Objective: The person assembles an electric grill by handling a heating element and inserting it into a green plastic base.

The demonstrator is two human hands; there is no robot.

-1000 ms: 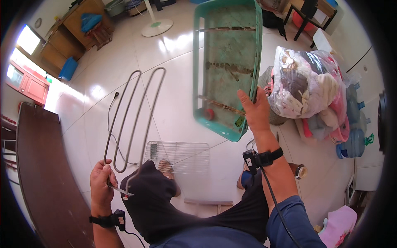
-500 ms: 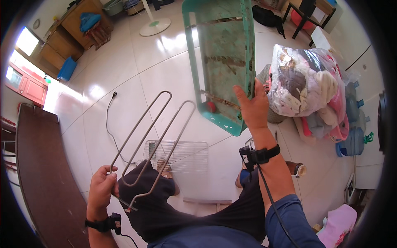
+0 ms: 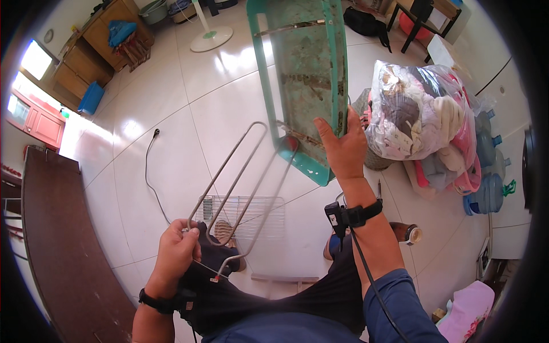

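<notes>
My left hand [image 3: 176, 250] pinches one end of a bent metal heating tube [image 3: 220, 170], a thin grey rod folded into long loops. It slants up and away over my lap, and its far end overlaps the near corner of a green metal casing [image 3: 307, 106] in view. Whether the two touch, I cannot tell. That casing is shallow, long and open, stained with rust and dirt inside. On its right rim, my right hand [image 3: 347, 147] grips with the thumb inside and the fingers mostly hidden behind the edge. A wire rack [image 3: 263, 214] lies on the floor near my feet.
A black cord [image 3: 147, 166] runs over the tiles at left, beside a dark wooden bench [image 3: 63, 240]. Right of the casing stands a clear bag of clothes [image 3: 420, 111], with blue water jugs [image 3: 489, 194] behind. A brown jar [image 3: 407, 234] lies by my right forearm.
My left hand has moved right and slightly up, carrying the heating tube toward the green casing. The casing and my right hand have shifted slightly left.
</notes>
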